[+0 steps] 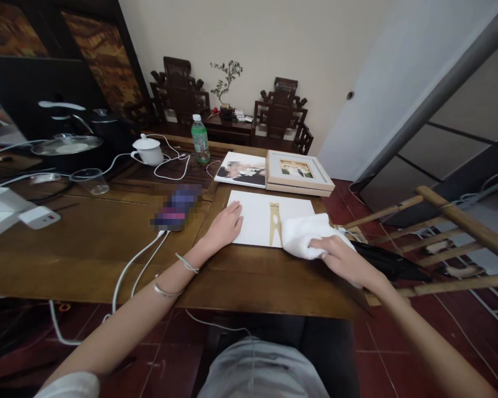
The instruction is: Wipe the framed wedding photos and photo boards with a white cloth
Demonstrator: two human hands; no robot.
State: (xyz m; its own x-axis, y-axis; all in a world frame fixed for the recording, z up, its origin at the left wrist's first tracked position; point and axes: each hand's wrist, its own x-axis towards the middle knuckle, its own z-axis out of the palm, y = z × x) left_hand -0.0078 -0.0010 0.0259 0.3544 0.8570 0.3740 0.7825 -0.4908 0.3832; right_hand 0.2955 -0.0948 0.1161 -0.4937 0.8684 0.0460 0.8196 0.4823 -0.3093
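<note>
A white rectangular panel (253, 221) lies flat on the wooden table, with a gold-coloured stand leg (274, 215) along its middle; it looks like the back of a picture frame. My left hand (227, 222) rests on the panel's left edge with its fingers stretched out. A folded white cloth (302, 235) is bunched in my right hand (336, 254), over the panel's right side. The cloth covers that corner. Just behind the panel lie a photo panel (243, 170) and a boxy framed photo (299, 170).
On the wooden table (108, 243) lies a phone (176, 207) with white cables. Further left stand a green-labelled bottle (200, 141), a lidded white cup (148, 150), a clear plastic cup (90, 181) and a lidded pot (66, 152). A wooden chair (460, 221) is at the right.
</note>
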